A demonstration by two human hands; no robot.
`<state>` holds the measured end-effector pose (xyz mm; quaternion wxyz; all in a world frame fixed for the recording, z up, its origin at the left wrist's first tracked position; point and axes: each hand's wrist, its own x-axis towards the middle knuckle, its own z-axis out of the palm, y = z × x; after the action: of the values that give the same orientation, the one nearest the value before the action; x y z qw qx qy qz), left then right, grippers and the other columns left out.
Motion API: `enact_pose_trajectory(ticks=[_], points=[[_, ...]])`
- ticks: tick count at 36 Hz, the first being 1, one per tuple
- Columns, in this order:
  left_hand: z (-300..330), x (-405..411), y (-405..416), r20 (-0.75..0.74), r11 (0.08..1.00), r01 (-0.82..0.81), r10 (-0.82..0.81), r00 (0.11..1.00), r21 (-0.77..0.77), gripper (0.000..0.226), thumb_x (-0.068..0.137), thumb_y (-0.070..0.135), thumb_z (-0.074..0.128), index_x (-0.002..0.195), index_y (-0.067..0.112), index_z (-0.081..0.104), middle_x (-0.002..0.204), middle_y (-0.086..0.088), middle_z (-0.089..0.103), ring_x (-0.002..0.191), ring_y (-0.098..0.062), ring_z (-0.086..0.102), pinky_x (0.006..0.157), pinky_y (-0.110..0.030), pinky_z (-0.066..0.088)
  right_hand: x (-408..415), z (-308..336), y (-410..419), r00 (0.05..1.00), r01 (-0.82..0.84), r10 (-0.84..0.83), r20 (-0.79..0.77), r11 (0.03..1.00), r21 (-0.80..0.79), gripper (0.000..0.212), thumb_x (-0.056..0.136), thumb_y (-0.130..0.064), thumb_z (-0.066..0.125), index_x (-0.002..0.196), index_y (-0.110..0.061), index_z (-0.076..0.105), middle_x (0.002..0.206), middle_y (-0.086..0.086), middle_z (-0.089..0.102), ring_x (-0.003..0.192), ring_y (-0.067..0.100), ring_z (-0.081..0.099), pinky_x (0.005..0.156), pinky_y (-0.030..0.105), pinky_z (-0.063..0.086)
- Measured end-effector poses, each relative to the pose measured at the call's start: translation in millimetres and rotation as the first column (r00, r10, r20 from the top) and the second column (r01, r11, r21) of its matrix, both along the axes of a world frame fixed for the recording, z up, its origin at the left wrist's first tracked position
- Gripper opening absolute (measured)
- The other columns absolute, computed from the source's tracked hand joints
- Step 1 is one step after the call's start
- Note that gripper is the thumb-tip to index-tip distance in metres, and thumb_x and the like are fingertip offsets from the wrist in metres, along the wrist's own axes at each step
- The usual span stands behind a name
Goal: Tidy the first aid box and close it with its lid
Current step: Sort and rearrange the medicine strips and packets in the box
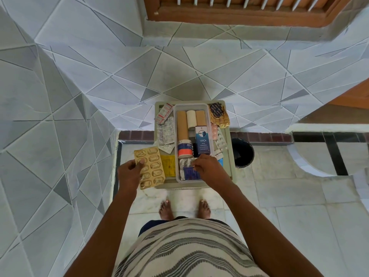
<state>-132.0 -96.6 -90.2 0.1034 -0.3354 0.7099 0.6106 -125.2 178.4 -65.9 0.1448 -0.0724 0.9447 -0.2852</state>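
A clear first aid box [175, 108] stands on a pale grey stool [228, 140]. Inside lie three bandage rolls [182, 124], a tape roll [184, 149], a blue carton [202, 141] and silver strips. My left hand [129, 170] pinches a gold blister pack [152, 167] by its left edge, just left of the box. My right hand [209, 166] reaches into the box's near end, its fingers curled on a blue blister strip [190, 173]. No lid can be made out.
Loose pill strips [165, 130] lie on the stool left of the box, with a yellow sheet [168, 165]. More strips [220, 139] and a gold-brown sachet [218, 113] lie on the right. A dark bin [242, 153] stands on the floor to the right. Tiled walls rise left and behind.
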Motion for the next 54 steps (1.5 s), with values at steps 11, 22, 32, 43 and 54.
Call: enact_pose_trajectory(ticks=[11,22,32,43,54], points=[[43,-26,56,-0.217,0.987,0.162,-0.163,0.962,-0.021,0.017,0.084,0.017,0.079,0.098,0.009,0.072,0.089,-0.002,0.078,0.079,-0.016,0.076,0.066,-0.033,0.062,15,12,10,0.891,0.353,-0.419,-0.172,0.880,-0.317,0.017,0.099,-0.017,0.062,0.110,-0.008,0.071,0.099,0.002,0.074,0.090,0.015,0.070,0.078,0.036,0.060],[39,-47,127,-0.214,0.913,0.326,-0.379,0.901,-0.245,0.030,0.078,0.017,0.083,0.102,0.011,0.065,0.084,0.001,0.070,0.069,-0.006,0.066,0.056,-0.015,0.051,-6,15,17,0.855,0.476,-0.518,-0.030,0.807,-0.349,0.038,0.080,-0.013,0.082,0.117,-0.014,0.071,0.094,0.000,0.075,0.074,0.010,0.072,0.074,0.032,0.062],[30,-74,148,-0.302,0.886,0.259,-0.386,0.872,-0.385,0.022,0.082,0.004,0.077,0.098,0.014,0.066,0.079,0.006,0.067,0.065,-0.011,0.065,0.055,-0.016,0.053,-32,3,17,0.891,0.397,-0.434,-0.134,0.888,-0.232,0.034,0.076,-0.023,0.084,0.101,-0.003,0.075,0.111,0.012,0.066,0.096,0.023,0.064,0.086,0.025,0.048],[11,-88,159,-0.279,0.807,0.276,-0.467,0.839,-0.522,0.015,0.087,0.008,0.072,0.102,0.006,0.072,0.096,-0.009,0.071,0.085,-0.019,0.068,0.079,-0.025,0.049,-35,-10,10,0.918,0.291,-0.258,-0.300,0.954,0.071,0.038,0.076,-0.037,0.075,0.098,-0.006,0.075,0.118,0.016,0.068,0.109,0.041,0.055,0.091,0.050,0.048],[13,-110,166,-0.289,0.818,0.246,-0.439,0.851,-0.520,0.017,0.089,0.011,0.070,0.105,0.007,0.070,0.101,-0.009,0.072,0.091,-0.020,0.069,0.079,-0.024,0.052,-42,-12,18,0.960,0.183,-0.101,-0.260,0.931,0.317,0.033,0.080,-0.023,0.073,0.112,-0.015,0.070,0.135,0.006,0.060,0.125,0.033,0.048,0.098,0.053,0.039]])
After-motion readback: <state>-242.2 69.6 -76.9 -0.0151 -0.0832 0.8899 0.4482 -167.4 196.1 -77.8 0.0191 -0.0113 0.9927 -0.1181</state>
